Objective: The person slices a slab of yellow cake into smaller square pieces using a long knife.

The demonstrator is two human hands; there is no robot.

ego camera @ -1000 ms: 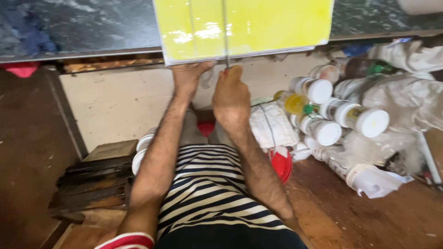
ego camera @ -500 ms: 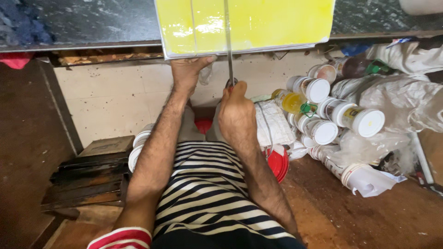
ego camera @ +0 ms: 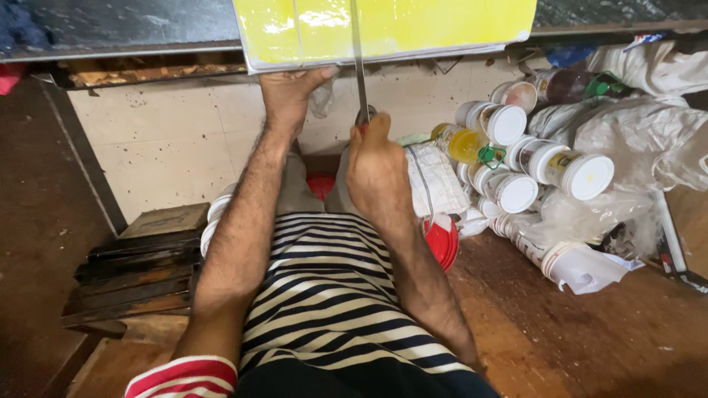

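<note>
Yellow board (ego camera: 413, 26), glossy and flat, overhangs the near edge of the dark countertop (ego camera: 110, 29) at the top of the view; the left hand (ego camera: 289, 88) has its fingers curled under the board's lower left edge, and the right hand (ego camera: 377, 166) is fisted tight on the handle of one thin metal blade (ego camera: 359, 63) running straight up across the board's face. Open tiled wall (ego camera: 169, 140) lies below the edge to the left. At right, some seven white-lidded jars (ego camera: 582, 173) crowd beside plastic bags (ego camera: 641, 133); stacked dark boards (ego camera: 133, 273) sit lower left.
</note>
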